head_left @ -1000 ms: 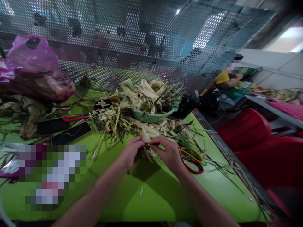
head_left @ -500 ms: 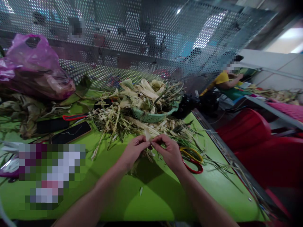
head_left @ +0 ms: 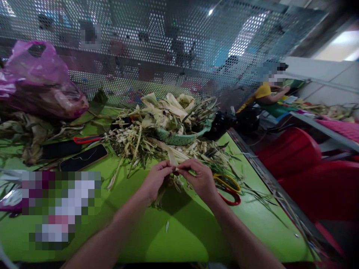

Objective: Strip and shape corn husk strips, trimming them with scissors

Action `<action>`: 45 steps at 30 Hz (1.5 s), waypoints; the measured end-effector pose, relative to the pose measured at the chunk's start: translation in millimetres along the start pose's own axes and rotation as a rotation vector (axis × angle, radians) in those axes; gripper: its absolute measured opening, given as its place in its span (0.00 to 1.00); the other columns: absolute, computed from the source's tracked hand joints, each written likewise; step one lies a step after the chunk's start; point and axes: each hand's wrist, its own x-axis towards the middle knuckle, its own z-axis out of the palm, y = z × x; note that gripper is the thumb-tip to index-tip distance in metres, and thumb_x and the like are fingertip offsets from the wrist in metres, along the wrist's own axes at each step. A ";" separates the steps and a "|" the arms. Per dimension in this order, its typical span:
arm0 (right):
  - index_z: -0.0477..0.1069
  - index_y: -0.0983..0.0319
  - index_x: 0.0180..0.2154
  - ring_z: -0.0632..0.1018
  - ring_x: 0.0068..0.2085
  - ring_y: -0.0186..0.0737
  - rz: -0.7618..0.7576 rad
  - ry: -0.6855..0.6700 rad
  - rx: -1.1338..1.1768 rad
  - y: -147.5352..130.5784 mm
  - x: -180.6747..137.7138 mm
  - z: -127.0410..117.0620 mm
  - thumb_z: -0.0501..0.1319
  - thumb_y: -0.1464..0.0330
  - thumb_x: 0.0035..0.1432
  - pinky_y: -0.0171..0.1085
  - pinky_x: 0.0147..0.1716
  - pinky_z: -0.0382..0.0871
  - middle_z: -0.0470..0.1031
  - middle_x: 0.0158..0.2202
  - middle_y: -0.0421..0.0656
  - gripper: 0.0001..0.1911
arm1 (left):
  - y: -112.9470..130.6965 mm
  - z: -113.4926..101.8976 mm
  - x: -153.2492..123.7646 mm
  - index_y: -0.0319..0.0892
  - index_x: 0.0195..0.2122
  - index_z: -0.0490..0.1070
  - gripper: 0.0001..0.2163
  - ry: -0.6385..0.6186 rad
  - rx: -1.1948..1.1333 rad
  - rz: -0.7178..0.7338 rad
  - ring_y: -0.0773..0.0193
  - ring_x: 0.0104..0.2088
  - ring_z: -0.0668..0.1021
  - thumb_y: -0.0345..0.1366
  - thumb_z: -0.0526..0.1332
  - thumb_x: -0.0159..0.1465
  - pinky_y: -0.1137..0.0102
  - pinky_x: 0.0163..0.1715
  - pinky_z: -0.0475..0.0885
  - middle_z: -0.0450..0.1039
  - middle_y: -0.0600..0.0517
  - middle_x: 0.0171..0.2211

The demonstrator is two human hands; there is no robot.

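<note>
The husk [head_left: 172,156] was between the two hands, its lower end caught at the fingertips and its pale blade standing up and away from the person, tilted slightly left. The left hand [head_left: 157,180] pinched it from the left side, thumb against fingers. The right hand [head_left: 199,180] met it from the right, thumb and forefinger closed on the same lower end. The fingertips of the two hands were together or nearly so; whether they touched was too small to tell. The pinched end itself was largely hidden by the fingers.

Both hands were over the near side of the pile [head_left: 127,144], and the husk's upper part stood out in front of it. Beyond the husk sat the basket [head_left: 178,139], heaped with dry leaves. Frayed scraps [head_left: 176,183] showed just below the hands, and a small chip [head_left: 167,226] lay nearer the person on the green table [head_left: 134,239].

The scissors [head_left: 230,181] lay just beside the right hand, on its outer side, partly covered by it. The phone [head_left: 91,153] lay well to the left of the left hand.
</note>
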 end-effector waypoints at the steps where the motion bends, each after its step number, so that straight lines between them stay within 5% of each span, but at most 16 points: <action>1: 0.75 0.58 0.32 0.75 0.34 0.41 0.003 0.002 -0.003 -0.4 0.2 0.1 0.63 0.69 0.55 0.39 0.35 0.69 0.75 0.31 0.43 0.02 | -0.3 0.4 -0.1 0.40 0.29 0.72 0.05 -0.004 -0.009 -0.003 0.74 0.21 0.67 0.33 0.65 0.51 0.77 0.22 0.61 0.68 0.56 0.23; 11: 0.72 0.61 0.31 0.72 0.31 0.37 0.126 0.029 0.080 -1.2 -2.4 0.4 0.62 0.70 0.55 0.36 0.32 0.66 0.71 0.29 0.40 0.01 | 3.1 6.0 -3.9 0.39 0.27 0.71 0.05 -0.055 0.098 0.085 0.72 0.26 0.70 0.35 0.65 0.54 0.77 0.28 0.64 0.70 0.54 0.25; 20: 0.75 0.60 0.34 0.75 0.33 0.38 0.029 -0.017 0.029 1.3 -0.6 -0.5 0.63 0.69 0.55 0.36 0.33 0.69 0.75 0.31 0.42 0.03 | 0.6 1.9 -1.2 0.39 0.29 0.72 0.05 -0.001 0.024 -0.035 0.72 0.22 0.70 0.35 0.64 0.53 0.76 0.25 0.64 0.72 0.54 0.24; 27: 0.74 0.61 0.32 0.74 0.33 0.38 0.043 -0.019 -0.023 2.6 -0.5 -0.3 0.63 0.70 0.55 0.35 0.33 0.67 0.74 0.30 0.41 0.02 | 2.2 0.7 -0.7 0.39 0.28 0.71 0.05 0.020 0.091 0.045 0.72 0.24 0.68 0.35 0.64 0.52 0.76 0.26 0.61 0.69 0.55 0.25; 33: 0.71 0.62 0.29 0.71 0.31 0.36 0.155 -0.010 0.052 2.9 -1.3 -1.3 0.62 0.68 0.56 0.34 0.32 0.64 0.70 0.28 0.40 0.05 | 8.5 4.1 -5.0 0.40 0.30 0.71 0.07 -0.059 0.458 0.245 0.68 0.28 0.67 0.38 0.59 0.58 0.73 0.30 0.60 0.68 0.54 0.26; 39: 0.70 0.61 0.39 0.71 0.32 0.36 0.326 -0.018 0.334 7.3 0.4 -0.7 0.65 0.64 0.51 0.34 0.32 0.66 0.71 0.30 0.40 0.13 | 8.7 1.6 -5.6 0.41 0.31 0.72 0.08 -0.072 0.706 0.367 0.65 0.30 0.68 0.37 0.55 0.61 0.72 0.30 0.60 0.69 0.53 0.28; 45: 0.72 0.62 0.30 0.69 0.28 0.35 0.375 -0.003 0.330 3.4 -0.7 0.6 0.64 0.62 0.51 0.34 0.28 0.63 0.70 0.26 0.40 0.10 | 5.5 0.5 -0.7 0.40 0.30 0.72 0.07 -0.022 0.552 0.292 0.66 0.29 0.69 0.38 0.59 0.58 0.72 0.31 0.62 0.70 0.54 0.27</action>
